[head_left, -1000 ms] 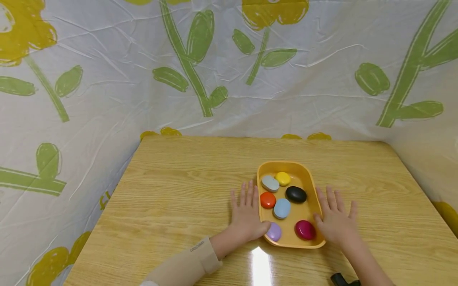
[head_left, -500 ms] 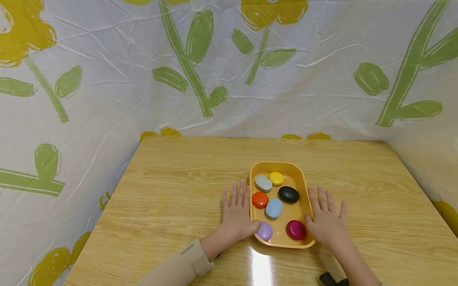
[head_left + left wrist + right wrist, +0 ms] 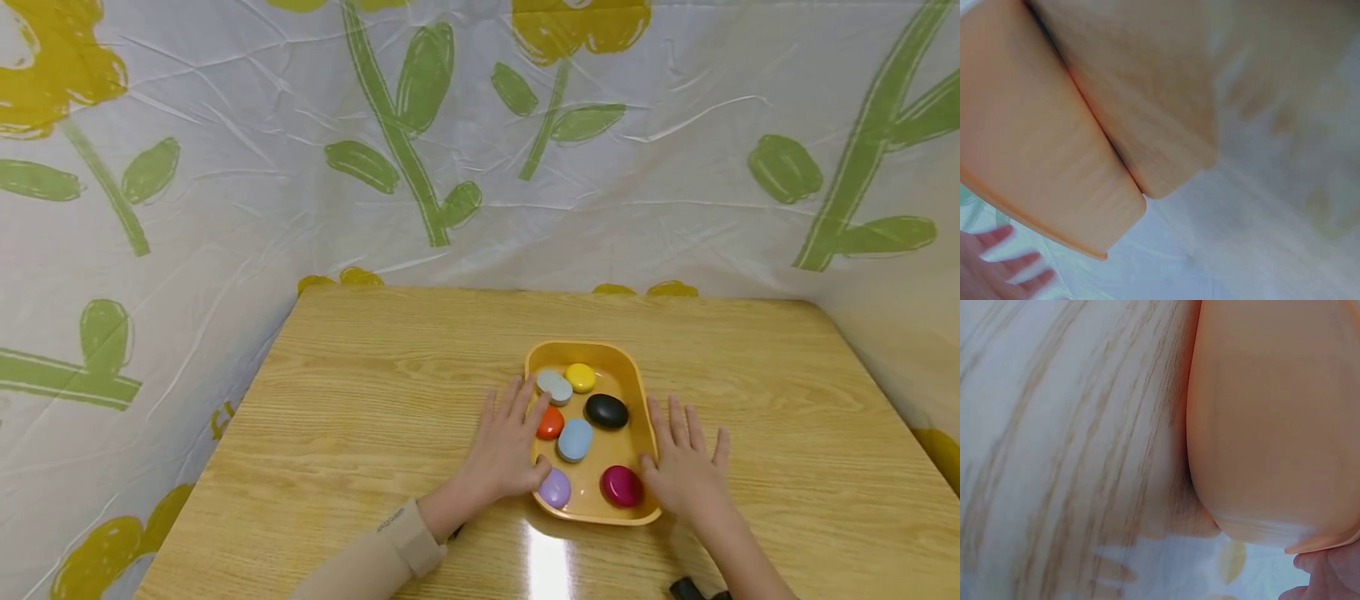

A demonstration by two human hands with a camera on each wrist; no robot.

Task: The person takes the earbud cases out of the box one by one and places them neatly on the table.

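A yellow-orange tray (image 3: 611, 452) sits on the table between both hands. In it lie smooth rounded pieces: grey (image 3: 555, 387), yellow (image 3: 581, 377), red-orange (image 3: 551, 423), black (image 3: 607, 411), light blue (image 3: 575, 440), lilac (image 3: 556, 488) and magenta (image 3: 622, 486). My left hand (image 3: 504, 448) is spread at the left rim, its fingertips over the tray near the grey and red-orange pieces. Against the right wall, my right hand (image 3: 686, 473) rests with straight, spread fingers. Both wrist views show the tray's outer wall (image 3: 1047, 125) close up, with fingertips at a lower corner.
The wood-grain table (image 3: 375, 375) extends on all sides of the tray. A flower-printed cloth (image 3: 262, 167) hangs behind and to the sides. A black object (image 3: 686, 588), only partly in view, lies at the front edge near the right forearm.
The tray slid a little left between the two hands, then stopped. Since then, my left hand has tilted right, bringing its fingers from beside the left wall to over the rim.
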